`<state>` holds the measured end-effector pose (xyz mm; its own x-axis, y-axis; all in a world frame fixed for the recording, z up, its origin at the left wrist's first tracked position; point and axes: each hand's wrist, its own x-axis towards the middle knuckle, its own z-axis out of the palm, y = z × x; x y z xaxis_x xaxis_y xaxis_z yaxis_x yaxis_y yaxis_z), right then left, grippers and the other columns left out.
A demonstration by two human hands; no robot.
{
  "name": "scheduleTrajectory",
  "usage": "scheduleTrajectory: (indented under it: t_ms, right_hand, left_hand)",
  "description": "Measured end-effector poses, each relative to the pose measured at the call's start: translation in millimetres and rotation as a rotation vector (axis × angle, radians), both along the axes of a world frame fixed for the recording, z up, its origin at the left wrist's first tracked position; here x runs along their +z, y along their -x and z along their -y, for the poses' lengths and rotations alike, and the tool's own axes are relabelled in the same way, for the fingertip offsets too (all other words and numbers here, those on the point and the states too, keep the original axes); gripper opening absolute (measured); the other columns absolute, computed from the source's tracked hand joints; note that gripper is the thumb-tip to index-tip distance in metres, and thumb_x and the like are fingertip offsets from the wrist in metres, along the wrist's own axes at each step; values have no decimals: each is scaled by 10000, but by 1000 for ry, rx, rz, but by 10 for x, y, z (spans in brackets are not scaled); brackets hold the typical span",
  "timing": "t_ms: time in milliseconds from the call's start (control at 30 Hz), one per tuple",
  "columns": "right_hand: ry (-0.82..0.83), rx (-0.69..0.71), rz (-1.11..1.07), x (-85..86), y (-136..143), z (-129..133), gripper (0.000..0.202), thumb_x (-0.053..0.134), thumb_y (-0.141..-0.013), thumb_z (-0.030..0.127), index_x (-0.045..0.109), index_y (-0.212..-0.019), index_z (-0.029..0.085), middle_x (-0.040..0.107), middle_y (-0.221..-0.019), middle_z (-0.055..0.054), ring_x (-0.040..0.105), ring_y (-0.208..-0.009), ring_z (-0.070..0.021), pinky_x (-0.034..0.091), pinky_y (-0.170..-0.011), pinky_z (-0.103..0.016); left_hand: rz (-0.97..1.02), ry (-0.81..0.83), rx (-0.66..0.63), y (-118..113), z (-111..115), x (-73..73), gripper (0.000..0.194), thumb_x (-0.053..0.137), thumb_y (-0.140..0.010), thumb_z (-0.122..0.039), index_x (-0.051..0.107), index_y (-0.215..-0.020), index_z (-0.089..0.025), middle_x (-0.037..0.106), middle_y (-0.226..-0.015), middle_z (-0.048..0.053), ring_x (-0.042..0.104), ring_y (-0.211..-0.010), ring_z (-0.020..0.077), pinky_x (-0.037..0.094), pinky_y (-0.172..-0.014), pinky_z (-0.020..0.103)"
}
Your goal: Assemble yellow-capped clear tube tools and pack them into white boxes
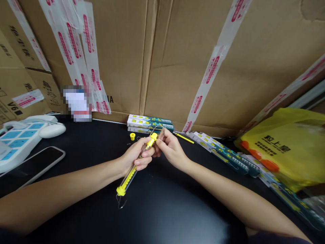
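A tubular spring scale [130, 177] with a clear barrel and yellow end caps slants across the middle of the view. My left hand [138, 154] is closed around the upper part of its tube. A wire hook [121, 203] hangs from the lower cap. Bent wire [157, 126] arches over the upper yellow cap, and the thumb and fingers of my right hand [169, 145] are pinched at it. Behind my hands, a loose yellow cap [132, 136] stands on the black table [162, 210]. A thin yellow rod [185, 138] lies beyond my right hand.
Spring scale boxes [149, 123] are stacked by the cardboard wall [188, 67]. Further boxes [223, 154] run along the right, beside a yellow plastic bag [291, 149]. To the left are a power strip [22, 139], a white mouse-shaped object [52, 130] and a phone [33, 166].
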<state>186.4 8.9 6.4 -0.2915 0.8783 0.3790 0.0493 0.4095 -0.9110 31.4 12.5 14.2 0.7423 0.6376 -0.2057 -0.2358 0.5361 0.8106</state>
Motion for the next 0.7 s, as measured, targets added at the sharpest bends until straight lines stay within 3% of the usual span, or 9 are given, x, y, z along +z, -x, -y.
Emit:
scheduleTrajectory:
  t_ms: [233,500,600,700]
  right_hand:
    - [-4,43,-23,-26,-27,-20,285,503,-906,444,372,-770,230,509,-553,77,498,-456,-85,436,-451,-215]
    - [43,80,-60,-46,-6,-17,279,500,-910,445,377,-789,226,450,-551,99,421,-447,-64,510,-477,-220]
    - [1,100,18,-35,-40,-38,270,477,-927,455,396,-821,221,465,-609,77,462,-496,-75,509,-501,-227]
    - [-81,147,169,-10,-96,-72,255,450,-949,439,430,-850,205,516,-654,41,515,-560,-91,474,-538,-231]
  left_hand:
    - [-2,-34,9,12,-8,-39,558,308,-927,-462,365,-438,-198,177,-309,-84,143,-213,33,205,-209,127]
    - [-48,-137,125,10,0,-36,449,386,-919,-416,418,-533,-188,282,-363,-93,172,-225,28,223,-209,130]
    - [-78,-176,152,18,-16,-44,450,384,-918,-433,388,-536,-195,284,-348,-95,183,-217,30,226,-210,132]
    - [-96,-174,79,34,-41,-47,471,350,-920,-463,351,-528,-203,252,-329,-96,173,-210,31,215,-207,138]
